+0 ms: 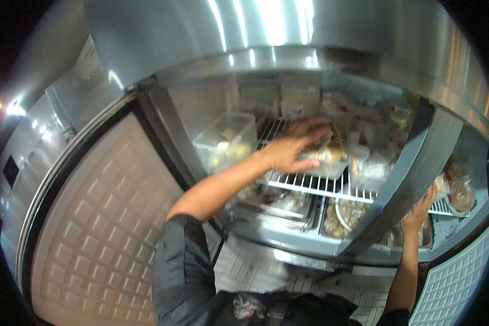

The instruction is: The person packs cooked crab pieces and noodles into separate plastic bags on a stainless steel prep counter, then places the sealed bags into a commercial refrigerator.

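Observation:
My left hand [293, 150] reaches into an open stainless-steel refrigerator, its fingers apart and blurred, over a clear plastic food container [326, 167]. Yellowish and whitish food shows inside that container, which rests on a white wire shelf [309, 187]. Whether my fingers touch it cannot be made out. My right hand [419, 210] is at the right-hand opening, beside the centre post [407, 183], with its fingers pointing up near bagged food [442, 183]. Part of that hand's grip is hidden.
Left of my forearm stands a clear tub [228, 142] with pale yellow pieces. More bags and boxes [375, 163] crowd the shelf. Below are metal trays [285, 208] and a food pan [350, 214]. Swung-out doors flank me, left [102, 216] and right [456, 277].

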`<state>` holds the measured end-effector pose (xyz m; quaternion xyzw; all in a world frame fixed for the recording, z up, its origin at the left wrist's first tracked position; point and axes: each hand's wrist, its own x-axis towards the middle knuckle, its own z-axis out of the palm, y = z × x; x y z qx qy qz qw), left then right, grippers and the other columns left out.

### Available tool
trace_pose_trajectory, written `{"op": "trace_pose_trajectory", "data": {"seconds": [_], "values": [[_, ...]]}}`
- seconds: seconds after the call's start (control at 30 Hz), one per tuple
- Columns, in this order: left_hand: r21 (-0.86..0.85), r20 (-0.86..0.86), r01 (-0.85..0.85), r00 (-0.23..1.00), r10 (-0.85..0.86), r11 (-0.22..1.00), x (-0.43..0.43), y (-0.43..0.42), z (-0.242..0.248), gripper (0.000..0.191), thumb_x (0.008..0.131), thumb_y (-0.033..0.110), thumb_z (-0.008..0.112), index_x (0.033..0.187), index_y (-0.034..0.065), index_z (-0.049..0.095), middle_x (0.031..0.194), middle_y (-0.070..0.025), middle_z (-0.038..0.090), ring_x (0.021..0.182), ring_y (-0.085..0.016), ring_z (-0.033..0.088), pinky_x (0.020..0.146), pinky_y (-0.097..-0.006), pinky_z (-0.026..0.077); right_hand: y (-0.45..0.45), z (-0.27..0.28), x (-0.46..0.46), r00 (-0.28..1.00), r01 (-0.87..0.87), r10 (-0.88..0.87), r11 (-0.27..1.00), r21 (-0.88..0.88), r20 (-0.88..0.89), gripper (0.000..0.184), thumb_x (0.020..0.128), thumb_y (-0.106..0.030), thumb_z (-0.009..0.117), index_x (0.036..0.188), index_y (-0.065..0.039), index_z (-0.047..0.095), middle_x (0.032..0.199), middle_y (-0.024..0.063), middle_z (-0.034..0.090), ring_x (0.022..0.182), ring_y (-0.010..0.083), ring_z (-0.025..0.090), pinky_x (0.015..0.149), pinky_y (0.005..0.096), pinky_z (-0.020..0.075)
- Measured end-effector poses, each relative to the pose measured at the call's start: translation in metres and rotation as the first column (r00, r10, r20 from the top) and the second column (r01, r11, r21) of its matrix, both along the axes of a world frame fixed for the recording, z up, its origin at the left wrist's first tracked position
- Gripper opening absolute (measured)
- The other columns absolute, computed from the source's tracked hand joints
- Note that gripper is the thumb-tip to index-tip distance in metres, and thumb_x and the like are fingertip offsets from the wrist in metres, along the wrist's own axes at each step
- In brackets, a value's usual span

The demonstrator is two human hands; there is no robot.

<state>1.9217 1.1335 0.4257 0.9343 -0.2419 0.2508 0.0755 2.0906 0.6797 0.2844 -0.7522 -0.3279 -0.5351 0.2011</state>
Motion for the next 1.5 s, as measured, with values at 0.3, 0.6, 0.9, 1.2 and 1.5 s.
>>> {"op": "trace_pose_trajectory", "data": {"seconds": [0.3, 0.6, 0.9, 1.2, 1.5], "values": [[-0.074, 0.148, -0.085, 0.984, 0.095, 0.994, -0.005, 0.012, -0.013, 0.105, 0.089, 0.076, 0.06, 0.162, 0.0046, 0.035, 0.164, -0.0267, 0.034, 0.149, -0.047, 0.036, 0.121, -0.0552, 0.035, 0.002, -0.013, 0.0, 0.996, -0.047, 0.057, 0.986, 0.157, -0.062, 0.089, 0.097, -0.035, 0.069, 0.162, 0.004, 0.024, 0.164, 0.0322, 0.028, 0.154, 0.0488, 0.027, 0.125, 0.0538, 0.0237], [-0.629, 0.273, 0.017, 0.941, 0.201, 0.777, -0.063, -0.015, -0.026, 0.061, 0.097, 0.037, 0.072, 0.141, -0.002, 0.055, 0.132, -0.0225, 0.065, 0.127, -0.037, 0.061, 0.108, -0.0449, 0.048, 0.004, -0.009, -0.005, 0.994, -0.034, 0.05, 0.986, 0.164, -0.096, 0.08, 0.101, -0.039, 0.062, 0.16, 0.004, 0.028, 0.163, 0.0289, 0.032, 0.154, 0.0485, 0.028, 0.125, 0.0546, 0.0242], [-0.777, -0.2, -0.426, 0.865, 0.46, 0.463, 0.017, 0.068, -0.061, 0.058, 0.108, 0.036, 0.053, 0.156, 0.0054, 0.048, 0.158, -0.0184, 0.051, 0.148, -0.033, 0.044, 0.122, -0.0396, 0.03, 0.007, 0.002, -0.007, 1.0, -0.007, 0.009, 0.993, 0.115, -0.016, 0.061, 0.104, -0.042, 0.055, 0.145, 0.002, 0.05, 0.159, 0.0235, 0.039, 0.152, 0.0507, 0.031, 0.122, 0.0582, 0.028], [-0.941, -0.108, -0.201, 0.94, 0.324, 0.27, -0.005, 0.027, -0.023, 0.048, 0.105, 0.036, 0.058, 0.143, 0.0074, 0.061, 0.141, -0.011, 0.064, 0.125, -0.023, 0.06, 0.109, -0.0397, 0.044, 0.002, -0.003, -0.005, 1.0, 0.012, -0.01, 0.999, 0.053, -0.022, 0.059, 0.086, -0.014, 0.058, 0.142, 0.002, 0.05, 0.16, 0.024, 0.039, 0.151, 0.0527, 0.03, 0.122, 0.063, 0.027], [-0.164, 0.256, -0.43, 0.851, 0.459, 0.888, -0.034, -0.08, -0.034, 0.045, 0.091, 0.047, 0.077, 0.107, 0.0062, 0.068, 0.098, -0.0147, 0.061, 0.097, -0.036, 0.059, 0.087, -0.047, 0.043, 0.005, -0.006, -0.003, 0.998, -0.051, 0.053, 0.993, 0.106, -0.017, 0.061, 0.102, -0.036, 0.041, 0.152, -0.001, 0.043, 0.16, 0.0254, 0.038, 0.151, 0.0538, 0.029, 0.121, 0.0643, 0.0263]]}}
